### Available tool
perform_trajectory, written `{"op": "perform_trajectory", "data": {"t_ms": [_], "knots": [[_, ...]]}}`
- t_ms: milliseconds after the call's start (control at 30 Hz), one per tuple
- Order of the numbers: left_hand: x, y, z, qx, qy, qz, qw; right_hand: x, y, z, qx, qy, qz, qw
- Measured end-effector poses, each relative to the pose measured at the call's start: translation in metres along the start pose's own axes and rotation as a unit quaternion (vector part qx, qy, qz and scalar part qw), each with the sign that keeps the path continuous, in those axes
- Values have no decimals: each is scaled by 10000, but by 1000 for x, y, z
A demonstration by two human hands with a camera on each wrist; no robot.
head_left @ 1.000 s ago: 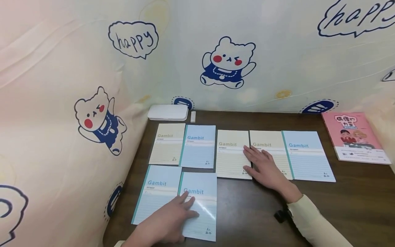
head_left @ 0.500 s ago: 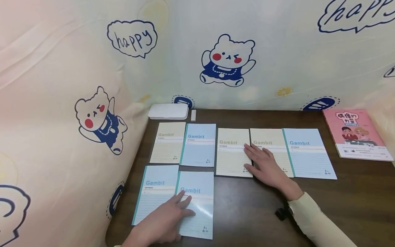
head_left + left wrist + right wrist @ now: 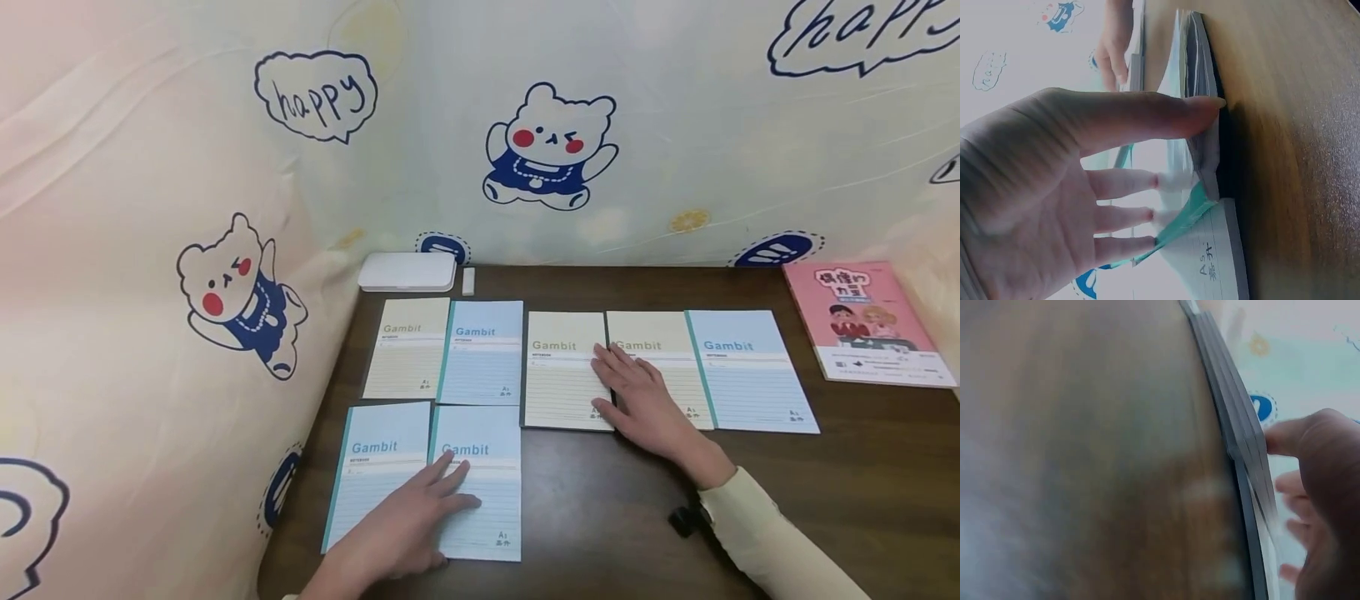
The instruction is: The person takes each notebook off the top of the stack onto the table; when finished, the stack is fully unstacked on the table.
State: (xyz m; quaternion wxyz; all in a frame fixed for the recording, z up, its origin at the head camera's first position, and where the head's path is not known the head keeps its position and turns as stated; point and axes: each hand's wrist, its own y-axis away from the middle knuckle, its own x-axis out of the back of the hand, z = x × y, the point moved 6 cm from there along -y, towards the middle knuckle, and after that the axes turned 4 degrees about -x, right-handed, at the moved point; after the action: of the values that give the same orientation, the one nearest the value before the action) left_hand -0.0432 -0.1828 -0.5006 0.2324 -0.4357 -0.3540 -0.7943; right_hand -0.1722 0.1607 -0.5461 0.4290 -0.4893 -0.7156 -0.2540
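In the head view my left hand lies with spread fingers on a blue "Gambit" notebook at the front. The left wrist view shows the thumb against that notebook's near edge. Left of it, partly under the hand, is another blue notebook. My right hand rests with extended fingers across the seam between a cream notebook and a second cream notebook. In the right wrist view its thumb touches the stacked page edges.
Behind my left hand lie a cream notebook and a blue notebook. Another blue notebook ends the right row. A pink book, a white case and a small white block lie at the back, before the printed curtain.
The front blue notebook under my left hand has slid left, then away from me, up against the blue one behind it. My right hand has stayed in place.
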Motion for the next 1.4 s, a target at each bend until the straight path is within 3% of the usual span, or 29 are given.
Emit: {"op": "perform_trajectory", "data": {"t_ms": [167, 300, 433, 533, 667, 800, 900, 1033, 1200, 1400], "knots": [[10, -6, -3, 40, 291, 258, 9992, -3, 3, -13, 234, 216, -299, 9990], [20, -17, -8, -141, -157, 772, 9968, -8, 5, -20, 367, 505, -520, 9967], [27, -34, -14, -129, -329, 1076, 9936, -5, 4, -24, 467, 571, -533, 9958], [38, -57, -16, -193, -447, 1271, 9907, -2, 5, -24, 465, 421, -622, 9961], [53, -102, -21, -459, -792, 1445, 9853, 0, 6, -22, 437, 244, -649, 9966], [58, -144, -31, -520, -781, 1364, 9862, -4, 9, -20, 458, 141, -636, 9968], [54, -162, -38, -440, -631, 1178, 9901, -6, 12, -22, 518, 88, -679, 9963], [48, -171, -43, -419, -514, 1102, 9917, -4, 16, -25, 565, 104, -672, 9961], [48, -176, -43, -492, -545, 1230, 9897, 5, 24, -26, 510, 189, -595, 9967], [47, -180, -46, -454, -790, 1238, 9881, 9, 54, -29, 694, 186, -521, 9961]]}}
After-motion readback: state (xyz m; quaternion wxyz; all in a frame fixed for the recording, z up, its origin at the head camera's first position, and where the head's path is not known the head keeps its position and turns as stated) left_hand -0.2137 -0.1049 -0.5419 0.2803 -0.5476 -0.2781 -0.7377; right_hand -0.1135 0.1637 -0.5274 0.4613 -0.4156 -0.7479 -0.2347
